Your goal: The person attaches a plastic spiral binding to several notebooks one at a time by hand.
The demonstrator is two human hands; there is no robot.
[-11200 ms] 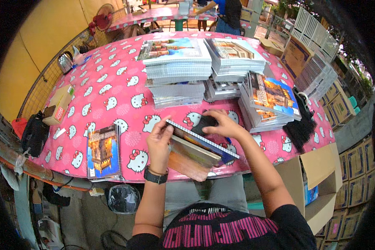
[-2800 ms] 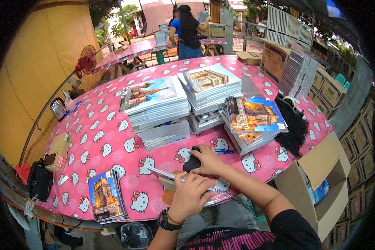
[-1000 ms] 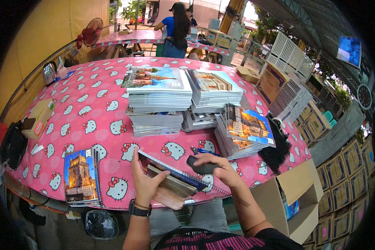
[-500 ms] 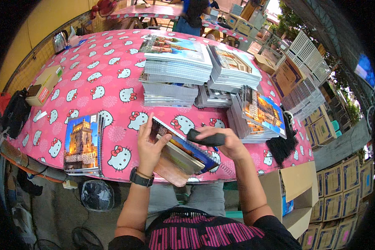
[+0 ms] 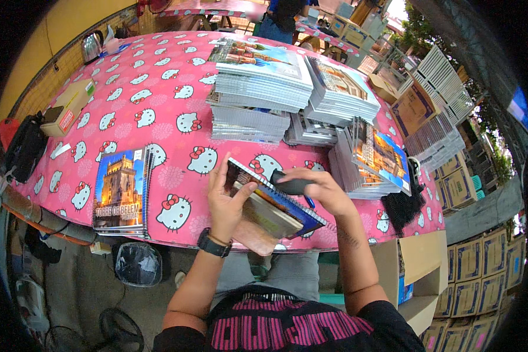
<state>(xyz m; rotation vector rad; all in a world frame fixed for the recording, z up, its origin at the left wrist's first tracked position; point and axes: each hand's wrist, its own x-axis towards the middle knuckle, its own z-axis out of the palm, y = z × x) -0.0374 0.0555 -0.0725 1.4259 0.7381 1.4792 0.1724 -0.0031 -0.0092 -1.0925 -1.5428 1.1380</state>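
Left hand (image 5: 224,196) grips a spiral-bound notebook (image 5: 284,202) near the upper end of its spine, thumb spread across the near side and fingers round the far side; the right hand (image 5: 322,189) is curled around a dark rounded tool (image 5: 293,185), held at the spine, though whether tool and spine touch cannot be told. Farthest left of the hands, a black bag (image 5: 29,144) sits by the bench's (image 5: 170,176) edge, with a small cardboard box (image 5: 73,108) beyond it. Nearer the left hand lies a short pile of spiral notebooks (image 5: 120,193) with a tower on the top cover. Between the hands, the notebook is tilted, spine uppermost, behind a greyish block (image 5: 270,212) and a brown wooden board (image 5: 255,236). Beyond the hands rise stacks of books (image 5: 261,94). Just under the right hand lies a blue pen (image 5: 310,202); to its right come a leaning stack of tower-covered books (image 5: 381,155), a bundle of black coils (image 5: 405,208) and, nearer the body, an open carton (image 5: 422,255).
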